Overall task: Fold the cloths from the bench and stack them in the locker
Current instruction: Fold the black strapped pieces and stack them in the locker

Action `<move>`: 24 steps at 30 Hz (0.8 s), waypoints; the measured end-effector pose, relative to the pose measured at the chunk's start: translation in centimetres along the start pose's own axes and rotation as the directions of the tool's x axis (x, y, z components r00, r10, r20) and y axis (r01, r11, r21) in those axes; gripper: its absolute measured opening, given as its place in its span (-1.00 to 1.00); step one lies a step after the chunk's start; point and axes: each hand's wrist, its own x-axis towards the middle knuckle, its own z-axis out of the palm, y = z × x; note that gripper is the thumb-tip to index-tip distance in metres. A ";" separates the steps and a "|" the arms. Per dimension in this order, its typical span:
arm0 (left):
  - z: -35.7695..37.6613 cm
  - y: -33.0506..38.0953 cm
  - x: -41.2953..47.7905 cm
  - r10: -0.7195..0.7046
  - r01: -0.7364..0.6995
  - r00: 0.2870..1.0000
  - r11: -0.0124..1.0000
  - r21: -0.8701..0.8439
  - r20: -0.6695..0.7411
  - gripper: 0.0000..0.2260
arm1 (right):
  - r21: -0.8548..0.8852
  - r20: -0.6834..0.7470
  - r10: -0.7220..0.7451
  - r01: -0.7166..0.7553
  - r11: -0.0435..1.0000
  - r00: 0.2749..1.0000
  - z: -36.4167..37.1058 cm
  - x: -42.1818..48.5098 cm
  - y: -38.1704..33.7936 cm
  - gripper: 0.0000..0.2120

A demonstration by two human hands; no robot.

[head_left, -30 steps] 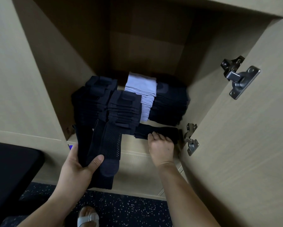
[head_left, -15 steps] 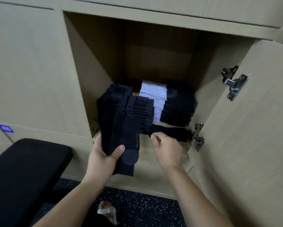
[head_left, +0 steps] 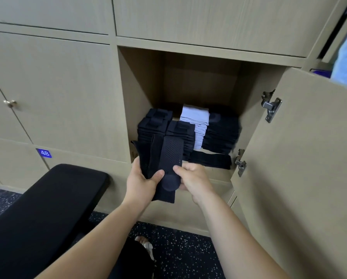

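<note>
Dark navy cloths [head_left: 168, 156], long and narrow, stand as an upright bundle just in front of the open locker [head_left: 144, 87], their tops overlapping its lower edge in the head view. The left grip [head_left: 141, 183] is wrapped round the bundle's lower left side, thumb across the front and fingers behind. The right grip [head_left: 194, 180] pinches the right edge of the front, perforated cloth between thumb and curled fingers.

Inside the locker are folded stacks: dark stacks [head_left: 154, 125] on the left, a pale stack [head_left: 196, 119] in the middle and a dark stack [head_left: 220, 135] on the right. One dark cloth [head_left: 210, 161] lies flat on the locker floor at the front right. The door [head_left: 309, 158] stands open to the right, showing two metal hinges [head_left: 271, 105]. A black padded desk [head_left: 48, 208] sits at lower left on the speckled floor [head_left: 178, 248], under a label reading 48 [head_left: 44, 153].
</note>
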 end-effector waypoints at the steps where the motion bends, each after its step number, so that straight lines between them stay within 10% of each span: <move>1: 0.1 0.1 -0.2 -0.001 0.001 1.000 1.000 0.005 0.000 -0.57 | -0.070 -0.027 -0.021 0.020 0.997 0.999 0.3 -0.1 0.0 -0.73; 14: 2.1 1.8 -0.9 -0.032 0.032 0.999 0.999 -0.016 0.037 -0.77 | -0.328 -0.109 -0.091 0.050 0.943 0.990 0.4 0.2 -0.1 -0.68; 20: 2.1 1.1 -0.2 -0.034 0.036 0.999 0.998 -0.061 0.038 -0.75 | 0.076 -0.120 0.043 -0.034 0.997 0.992 -1.1 0.5 -0.3 -0.85; 24: 2.4 0.2 0.5 -0.053 0.057 0.997 0.995 -0.086 0.048 -0.77 | -0.006 -0.241 -0.011 0.010 1.000 0.970 -4.0 3.0 -0.3 -0.97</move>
